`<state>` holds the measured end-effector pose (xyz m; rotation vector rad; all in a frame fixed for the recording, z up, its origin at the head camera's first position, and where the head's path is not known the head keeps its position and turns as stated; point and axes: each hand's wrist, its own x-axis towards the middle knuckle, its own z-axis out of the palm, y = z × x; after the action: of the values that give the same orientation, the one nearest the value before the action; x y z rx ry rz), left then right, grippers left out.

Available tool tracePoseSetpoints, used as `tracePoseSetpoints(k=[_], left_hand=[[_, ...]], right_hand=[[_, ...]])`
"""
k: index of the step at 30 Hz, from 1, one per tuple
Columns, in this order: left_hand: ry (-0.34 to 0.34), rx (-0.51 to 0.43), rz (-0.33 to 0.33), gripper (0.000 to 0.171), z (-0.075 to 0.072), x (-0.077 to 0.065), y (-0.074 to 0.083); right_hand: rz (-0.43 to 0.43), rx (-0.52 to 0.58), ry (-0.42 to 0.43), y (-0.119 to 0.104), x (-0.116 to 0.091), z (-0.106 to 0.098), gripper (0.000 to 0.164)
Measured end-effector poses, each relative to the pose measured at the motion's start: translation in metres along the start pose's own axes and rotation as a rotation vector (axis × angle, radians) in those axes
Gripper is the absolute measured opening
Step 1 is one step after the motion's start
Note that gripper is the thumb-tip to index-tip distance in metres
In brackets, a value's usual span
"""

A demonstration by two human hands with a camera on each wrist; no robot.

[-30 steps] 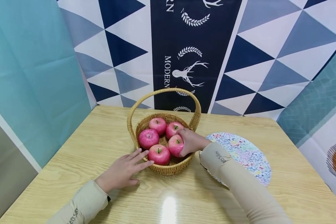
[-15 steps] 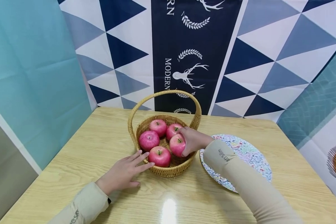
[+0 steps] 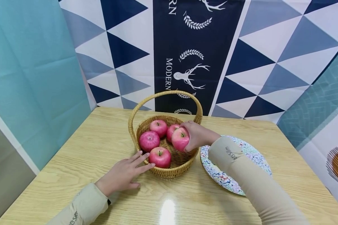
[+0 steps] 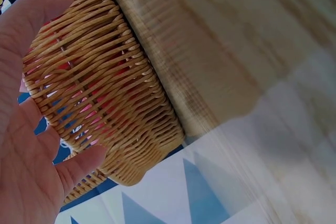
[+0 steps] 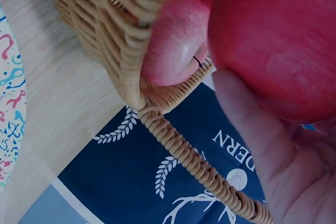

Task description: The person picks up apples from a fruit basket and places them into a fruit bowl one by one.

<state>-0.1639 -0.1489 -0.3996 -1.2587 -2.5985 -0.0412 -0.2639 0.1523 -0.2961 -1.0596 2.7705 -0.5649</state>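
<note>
Head view: right hand [image 3: 197, 136] gripped one red apple [image 3: 180, 139], raised just above the wicker basket [image 3: 169, 170]; four apples remained inside. Patterned plate [image 3: 218, 176] beside it held none yet. Left hand [image 3: 124, 175] lay flat, fingers straight, against the basket wall. Wooden table [image 3: 73, 150], triangle-print backdrop [image 3: 270, 47] behind

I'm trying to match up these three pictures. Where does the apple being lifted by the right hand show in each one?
Head view: the lifted apple sits near the middle, above the basket's right side, gripped by the right hand.
Left wrist view: not in it; only the basket's woven wall shows.
Right wrist view: it fills the upper right corner.
Shared landmark: the wicker basket.
</note>
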Motion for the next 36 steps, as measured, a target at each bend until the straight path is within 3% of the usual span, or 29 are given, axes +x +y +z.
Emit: tracePoseSetpoints(k=[13, 27, 36], left_hand=[[0.015, 0.003, 0.008, 0.08, -0.003, 0.001, 0.001], [-0.003, 0.044, -0.014, 0.078, -0.001, -0.001, 0.002], [0.005, 0.047, -0.009, 0.076, 0.0, -0.001, 0.001]], right_hand=[[0.001, 0.109, 0.189, 0.006, -0.018, 0.007, 0.085], [-0.03, 0.121, 0.245, 0.026, -0.052, 0.021, 0.083], [-0.047, 0.062, 0.27, 0.043, -0.069, 0.014, 0.087]])
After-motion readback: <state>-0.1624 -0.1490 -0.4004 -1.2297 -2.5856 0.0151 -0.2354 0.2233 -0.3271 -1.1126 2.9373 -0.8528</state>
